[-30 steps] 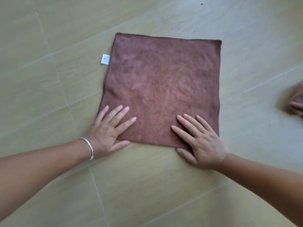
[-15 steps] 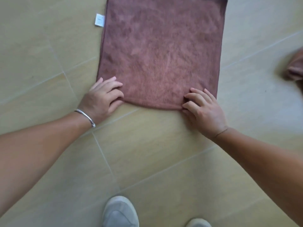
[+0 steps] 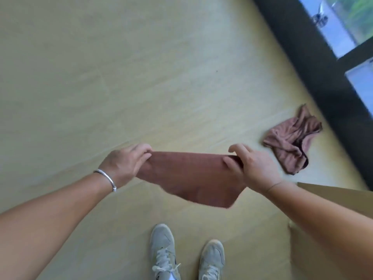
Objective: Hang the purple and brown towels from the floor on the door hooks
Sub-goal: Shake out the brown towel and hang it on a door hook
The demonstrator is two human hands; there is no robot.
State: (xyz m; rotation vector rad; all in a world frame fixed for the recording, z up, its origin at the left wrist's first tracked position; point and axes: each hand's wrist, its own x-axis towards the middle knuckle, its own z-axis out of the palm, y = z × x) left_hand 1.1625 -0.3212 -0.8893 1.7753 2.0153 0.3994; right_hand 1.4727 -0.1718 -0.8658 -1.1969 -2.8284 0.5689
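Head view looks down past two bare forearms at a pale tiled floor (image 3: 141, 77). The brown towel (image 3: 191, 178) is off the floor, held up between both hands and stretched along its top edge, its lower part hanging and slightly blurred. The left hand (image 3: 123, 164) grips the towel's corner at 9 o'clock of the cloth, fingers (image 3: 141, 150) curled over the edge; a silver bracelet (image 3: 106, 178) circles that wrist. The right hand (image 3: 254, 168) pinches the opposite corner at 3 o'clock — thumb on the near face, fingers curled over the top edge. A second towel (image 3: 290, 144), pinkish-mauve and crumpled — likely the purple one — lies on the floor at 2 o'clock of the held towel, well apart from it and just beside a dark frame (image 3: 314, 67) that runs diagonally along the floor's edge. Beyond that frame, bright glass (image 3: 343, 21) shows at 1 o'clock. Two grey lace-up shoes (image 3: 163, 251) stand at 6 o'clock below the held towel. A cardboard box (image 3: 333, 195) sits at 4 o'clock, partly hidden behind the right forearm.
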